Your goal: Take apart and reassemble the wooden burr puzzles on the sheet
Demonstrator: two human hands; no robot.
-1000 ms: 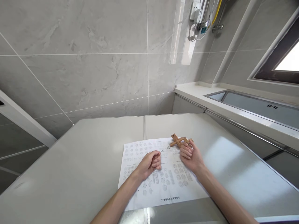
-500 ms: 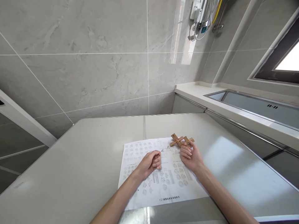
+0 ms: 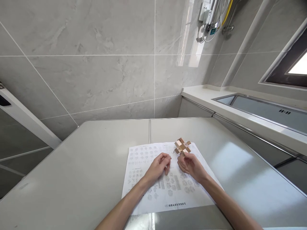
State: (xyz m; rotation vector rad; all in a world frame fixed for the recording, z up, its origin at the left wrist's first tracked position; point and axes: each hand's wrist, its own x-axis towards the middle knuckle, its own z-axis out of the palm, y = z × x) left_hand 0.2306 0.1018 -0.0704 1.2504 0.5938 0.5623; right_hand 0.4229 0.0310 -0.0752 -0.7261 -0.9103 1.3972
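A small wooden interlocking puzzle (image 3: 182, 146) is raised above the far edge of a printed instruction sheet (image 3: 168, 185) on the grey table (image 3: 83, 172). My right hand (image 3: 189, 164) pinches the puzzle from below with its fingertips. My left hand (image 3: 159, 166) rests on the sheet just to the left, fingers loosely curled, nothing visible in them. The two hands are close together, almost touching.
A tiled wall (image 3: 100, 70) stands behind the table. To the right runs a white counter with a steel sink (image 3: 259, 107), and a window (image 3: 292, 67) above it. Pipes and a socket (image 3: 211, 19) hang on the wall at the top right.
My right hand has lifted the wooden puzzle off the sheet and brought it left toward my left hand. The left hand has shifted slightly right. The view has shifted a little.
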